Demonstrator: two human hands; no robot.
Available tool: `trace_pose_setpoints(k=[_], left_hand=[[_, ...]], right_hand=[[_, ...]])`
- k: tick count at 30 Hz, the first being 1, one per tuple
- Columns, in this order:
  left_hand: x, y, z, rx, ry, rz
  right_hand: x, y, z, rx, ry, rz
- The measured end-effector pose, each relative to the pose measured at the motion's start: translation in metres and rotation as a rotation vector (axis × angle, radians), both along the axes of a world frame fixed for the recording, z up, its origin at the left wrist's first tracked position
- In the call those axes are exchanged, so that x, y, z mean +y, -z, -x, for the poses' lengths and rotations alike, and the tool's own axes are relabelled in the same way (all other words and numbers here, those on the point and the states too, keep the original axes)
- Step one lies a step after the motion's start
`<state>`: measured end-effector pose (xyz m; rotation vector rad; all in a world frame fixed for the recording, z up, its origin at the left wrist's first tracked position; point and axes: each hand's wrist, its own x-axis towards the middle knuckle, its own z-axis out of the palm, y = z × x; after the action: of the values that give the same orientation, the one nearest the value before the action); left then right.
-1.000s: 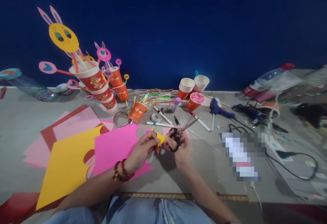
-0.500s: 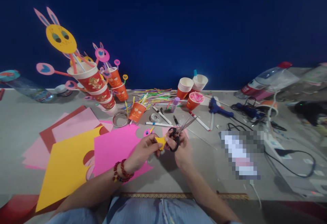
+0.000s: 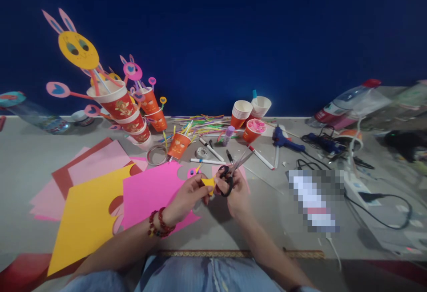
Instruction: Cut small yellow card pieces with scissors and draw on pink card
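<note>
Between thumb and fingers, my left hand (image 3: 195,190) pinches a small piece of yellow paper (image 3: 208,184). My right hand (image 3: 236,194) is closed on a pair of black-handled scissors (image 3: 228,181), whose blades point up and away to the right. The right fingertips also meet the right edge of the yellow piece. Just behind the left hand lies a small pink cutout (image 3: 192,172) with a blue centre. A pink paper sheet (image 3: 151,192) with curved cuts is under my left wrist, and a larger yellow sheet (image 3: 86,212) lies left of it.
Decorated cups with a rabbit face (image 3: 79,50) stand at the back left. Behind my hands are an orange cup of sticks (image 3: 179,145), a tape roll (image 3: 202,152), markers (image 3: 262,157) and a cup of pink scraps (image 3: 253,130). A blue glue gun (image 3: 287,142) and cables lie to the right.
Both hands stay almost in place, with the yellow paper and scissors still held. The view shifts very slightly.
</note>
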<state>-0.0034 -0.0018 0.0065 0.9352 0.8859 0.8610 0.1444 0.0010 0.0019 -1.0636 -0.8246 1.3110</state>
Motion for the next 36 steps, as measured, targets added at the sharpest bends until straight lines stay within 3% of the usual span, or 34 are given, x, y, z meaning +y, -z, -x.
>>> trace_pose_setpoints(k=[16, 22, 29, 36], left_hand=[[-0.002, 0.005, -0.001, -0.016, -0.012, -0.016], [-0.004, 0.002, 0.001, -0.02, -0.12, -0.035], [-0.011, -0.004, -0.001, -0.046, -0.224, -0.035], [-0.008, -0.004, 0.003, -0.04, -0.148, -0.055]], right_hand=[[-0.002, 0.001, 0.0, 0.03, -0.006, -0.005], [-0.018, 0.006, -0.001, 0.068, -0.032, 0.0], [-0.03, -0.004, 0.012, 0.029, -0.036, 0.007], [-0.027, -0.003, 0.012, -0.028, -0.017, -0.025]])
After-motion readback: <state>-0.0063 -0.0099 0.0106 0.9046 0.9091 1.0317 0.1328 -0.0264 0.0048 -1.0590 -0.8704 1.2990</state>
